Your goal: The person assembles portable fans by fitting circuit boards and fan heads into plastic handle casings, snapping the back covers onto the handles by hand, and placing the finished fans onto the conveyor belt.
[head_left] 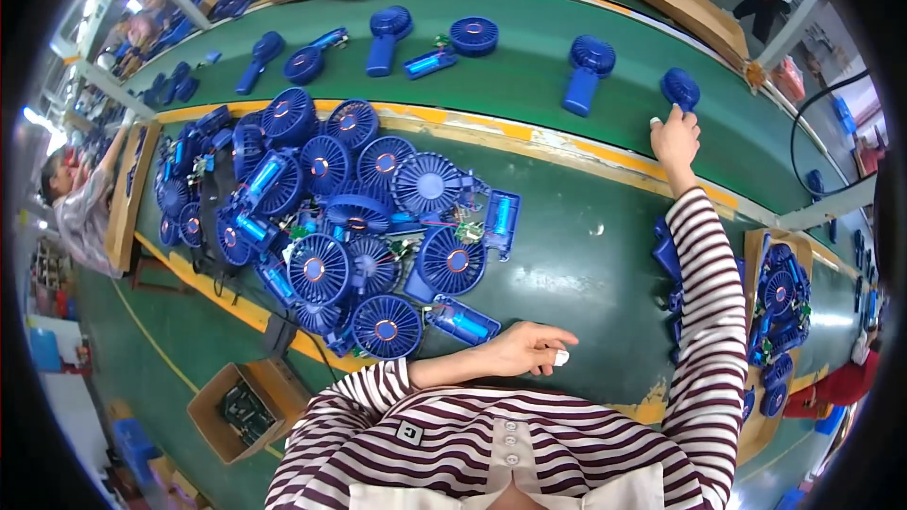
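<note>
**A:** Where's the fan the person is going for?
**B:** The blue fan (680,88) is at the far right, on the green belt (529,90). The right hand (675,142) has its fingertips at the fan's near end, but they hide the handle, so no telling whether that's a real grip or just a touch.

**A:** So what's the risk there?
**B:** Slipping, probably. It's a long reach with the arm nearly straight, and if only fingertips have it, the fan could twist loose or knock the yellow-edged rail (510,131) between belt and table.

**A:** And the left hand (529,349)?
**B:** Holding nothing — fingers loosely spread over the near side of the table. An opened handle (463,323) lies just beside that wrist, so a careless swing of the cuff could shove it.

**A:** That heap (357,212) on the left looks sketchy too.
**B:** Yeah, fans and opened handles piled on each other, with a pink wire (436,223) strung across. Pull one part out and the wire could snag, maybe tear off a joint. The right sleeve (707,293) also passes close to more blue parts (665,250) — easy to brush one.
</note>
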`<state>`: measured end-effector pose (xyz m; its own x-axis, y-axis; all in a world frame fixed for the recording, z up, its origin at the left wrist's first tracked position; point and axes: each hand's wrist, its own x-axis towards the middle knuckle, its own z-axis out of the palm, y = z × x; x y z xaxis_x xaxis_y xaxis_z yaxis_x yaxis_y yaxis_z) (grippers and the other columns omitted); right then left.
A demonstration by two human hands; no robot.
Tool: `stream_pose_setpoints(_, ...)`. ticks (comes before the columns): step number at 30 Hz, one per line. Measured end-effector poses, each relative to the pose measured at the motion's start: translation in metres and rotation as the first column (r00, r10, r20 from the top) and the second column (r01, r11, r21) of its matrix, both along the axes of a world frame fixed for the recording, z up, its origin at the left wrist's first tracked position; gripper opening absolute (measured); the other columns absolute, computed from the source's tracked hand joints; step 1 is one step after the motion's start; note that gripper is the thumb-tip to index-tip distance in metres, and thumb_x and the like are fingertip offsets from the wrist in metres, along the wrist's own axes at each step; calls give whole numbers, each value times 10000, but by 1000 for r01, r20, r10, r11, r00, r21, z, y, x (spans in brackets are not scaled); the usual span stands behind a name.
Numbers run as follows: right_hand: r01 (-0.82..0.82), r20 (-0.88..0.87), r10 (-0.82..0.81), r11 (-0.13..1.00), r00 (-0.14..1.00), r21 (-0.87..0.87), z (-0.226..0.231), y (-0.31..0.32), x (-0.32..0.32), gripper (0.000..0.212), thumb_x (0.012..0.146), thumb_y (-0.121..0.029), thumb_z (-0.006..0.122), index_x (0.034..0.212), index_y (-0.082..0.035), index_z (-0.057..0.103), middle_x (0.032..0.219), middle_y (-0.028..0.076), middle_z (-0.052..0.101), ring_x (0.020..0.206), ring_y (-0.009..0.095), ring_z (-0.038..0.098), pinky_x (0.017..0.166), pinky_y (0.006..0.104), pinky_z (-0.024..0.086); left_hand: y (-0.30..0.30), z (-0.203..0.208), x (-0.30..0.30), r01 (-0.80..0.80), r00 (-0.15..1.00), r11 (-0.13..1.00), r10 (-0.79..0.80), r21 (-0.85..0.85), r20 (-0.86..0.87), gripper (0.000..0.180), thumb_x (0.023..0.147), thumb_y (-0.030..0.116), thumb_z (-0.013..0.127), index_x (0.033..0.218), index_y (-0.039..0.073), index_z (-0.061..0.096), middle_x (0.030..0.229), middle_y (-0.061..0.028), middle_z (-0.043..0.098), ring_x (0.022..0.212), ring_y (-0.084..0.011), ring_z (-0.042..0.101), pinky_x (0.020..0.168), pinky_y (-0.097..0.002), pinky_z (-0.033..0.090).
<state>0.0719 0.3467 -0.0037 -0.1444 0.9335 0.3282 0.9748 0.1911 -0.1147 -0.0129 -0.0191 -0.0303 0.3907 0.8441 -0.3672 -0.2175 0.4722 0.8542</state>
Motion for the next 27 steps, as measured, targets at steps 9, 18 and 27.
stream_pose_setpoints(9, -614, -249, 622, 780, 742, 119, -4, -122, -69, 428, 715, -152, 606, 1098, 22, 526, 1066, 184, 512, 949, 345, 491, 823, 418, 420, -18, 134, -89, 103, 918, 878, 97, 467, -385, 295, 837, 200, 588, 1073, 24, 577, 887, -78, 646, 715, -122, 594, 648, -276, 471)
stream_pose_setpoints(18, -691, -350, 647, 722, 677, -2, -9, -165, -94, 375, 735, -134, 599, 1055, 40, 511, 1037, 206, 522, 1009, 383, 472, 871, 431, 394, 133, 126, -394, 89, -436, 983, 184, 161, -881, 322, 711, 302, 588, 936, 79, 645, 1000, -172, 615, 940, -307, 591, 815, -390, 475)
stream_pose_setpoints(27, -832, -222, 816, 553, 534, 33, 6, -92, -164, 429, 742, -165, 595, 1127, 0, 502, 1074, 153, 523, 990, 327, 491, 835, 410, 435, 171, 79, -502, -160, -430, 983, 10, 87, -903, 847, 572, 435, 754, 1260, 61, 431, 1212, -209, 499, 1130, -351, 475, 957, -408, 375)
